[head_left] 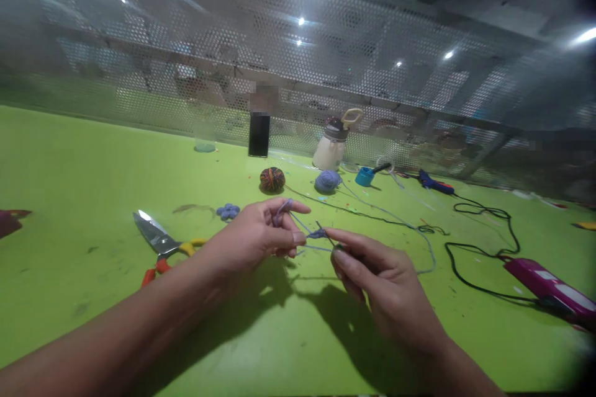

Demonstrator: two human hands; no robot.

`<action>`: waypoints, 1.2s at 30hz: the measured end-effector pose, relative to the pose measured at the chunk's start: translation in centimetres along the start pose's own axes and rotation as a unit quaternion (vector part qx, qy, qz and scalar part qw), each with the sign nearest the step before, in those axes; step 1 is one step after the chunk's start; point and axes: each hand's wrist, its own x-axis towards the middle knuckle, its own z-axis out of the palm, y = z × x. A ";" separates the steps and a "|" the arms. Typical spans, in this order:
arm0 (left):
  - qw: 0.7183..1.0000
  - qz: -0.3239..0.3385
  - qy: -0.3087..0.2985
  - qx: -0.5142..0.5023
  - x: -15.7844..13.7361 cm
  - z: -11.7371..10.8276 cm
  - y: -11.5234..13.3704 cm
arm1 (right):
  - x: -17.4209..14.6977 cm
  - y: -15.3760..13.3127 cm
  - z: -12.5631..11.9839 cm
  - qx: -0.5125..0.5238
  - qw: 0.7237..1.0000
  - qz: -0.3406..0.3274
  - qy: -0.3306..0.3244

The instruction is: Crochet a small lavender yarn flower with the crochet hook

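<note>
My left hand (254,232) pinches lavender yarn (300,222) between thumb and fingers, with a strand looped round the raised index finger. Facing it, my right hand (384,273) grips a thin crochet hook (320,226) whose tip points up and left. A small lavender crocheted piece (317,234) sits at the hook, between both hands. Behind them lies the lavender yarn ball (328,181), its strand curving round to the right. A dark multicoloured yarn ball (272,180) rests beside it. Left of my left hand are a crocheted flower (228,211) and open scissors (158,240), partly behind my forearm.
Along the back of the green table (93,186) stand a phone (259,136) and a bottle (329,152), before a perforated metal screen (186,56). Farther right are a blue pot (364,177), a blue-and-red tool (435,183) and a magenta device (549,285) with a black cord.
</note>
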 end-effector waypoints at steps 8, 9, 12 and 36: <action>0.998 0.009 -0.006 0.064 -0.2 -0.1 -0.1 | 0.6 0.0 0.2 -0.030 0.999 0.012 0.020; 0.998 0.008 -0.011 0.065 -0.1 -0.1 -0.1 | 0.6 0.1 0.3 -0.035 0.999 0.016 0.019; 0.997 -0.010 -0.030 0.069 0.0 -0.2 -0.1 | 0.6 0.3 0.3 -0.036 0.999 0.024 0.011; 0.994 -0.015 -0.079 0.070 0.6 -1.1 -0.1 | 0.7 0.0 0.1 0.027 0.994 0.096 -0.049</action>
